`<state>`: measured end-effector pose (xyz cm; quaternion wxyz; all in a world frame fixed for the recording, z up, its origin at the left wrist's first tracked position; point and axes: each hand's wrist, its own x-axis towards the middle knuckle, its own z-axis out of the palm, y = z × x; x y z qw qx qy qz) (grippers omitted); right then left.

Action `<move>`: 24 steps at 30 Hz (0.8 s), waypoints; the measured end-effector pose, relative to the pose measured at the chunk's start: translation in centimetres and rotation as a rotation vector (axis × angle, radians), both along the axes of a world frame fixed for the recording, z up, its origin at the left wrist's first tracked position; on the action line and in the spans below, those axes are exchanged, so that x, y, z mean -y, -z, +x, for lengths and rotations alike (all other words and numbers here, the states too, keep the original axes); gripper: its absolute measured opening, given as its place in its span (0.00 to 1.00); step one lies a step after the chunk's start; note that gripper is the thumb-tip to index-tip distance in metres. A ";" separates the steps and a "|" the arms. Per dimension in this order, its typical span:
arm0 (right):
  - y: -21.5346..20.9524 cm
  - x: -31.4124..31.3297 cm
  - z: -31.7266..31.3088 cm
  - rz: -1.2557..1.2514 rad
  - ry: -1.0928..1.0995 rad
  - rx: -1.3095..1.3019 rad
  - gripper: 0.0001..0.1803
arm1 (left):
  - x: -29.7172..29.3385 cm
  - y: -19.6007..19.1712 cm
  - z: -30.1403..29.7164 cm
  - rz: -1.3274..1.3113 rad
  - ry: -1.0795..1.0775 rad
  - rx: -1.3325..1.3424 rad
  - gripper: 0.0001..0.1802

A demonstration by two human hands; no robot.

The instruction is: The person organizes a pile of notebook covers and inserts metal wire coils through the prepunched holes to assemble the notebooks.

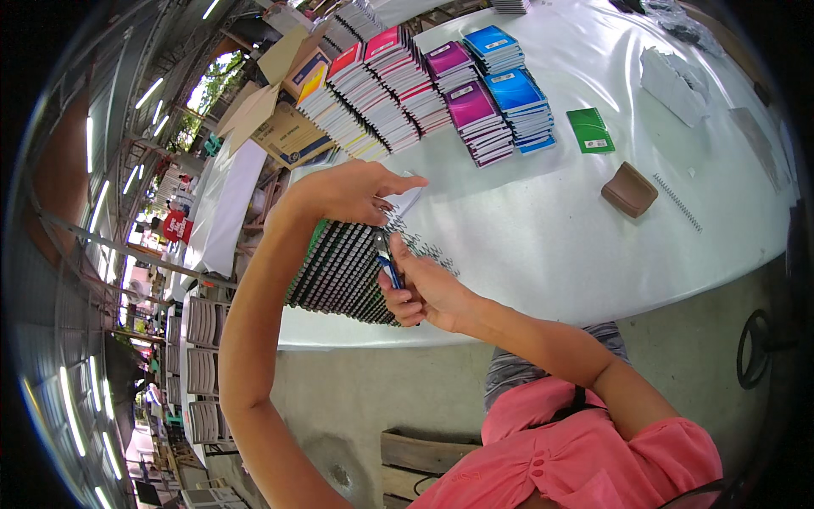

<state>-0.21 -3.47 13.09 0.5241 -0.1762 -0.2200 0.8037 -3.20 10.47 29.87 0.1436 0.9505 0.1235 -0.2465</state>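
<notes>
A row of spiral notebooks (335, 270) with black-and-silver coils lies at the table's near left edge, a green cover showing at its side. My left hand (356, 191) reaches over the far end, its fingers around the edge of a notebook whose white page (407, 197) shows between them. One finger stretches out to the right. In my right hand (428, 293) is a small plier-like tool (387, 265) with a blue handle and metal tip. The tip points at the coil ends, close below my left fingers. Its jaws are too small to make out.
Stacks of purple notebooks (475, 106), blue notebooks (517, 93) and red notebooks (390, 51) stand farther back. A green notebook (591, 131), a brown block-like object (629, 190) and a loose coil (678, 204) lie right on the white table (543, 246). Cardboard boxes (284, 127) stand far left.
</notes>
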 end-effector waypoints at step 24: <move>0.6 0.8 -0.5 0.054 0.072 0.022 0.44 | -0.5 1.0 0.4 0.063 0.074 -0.060 0.43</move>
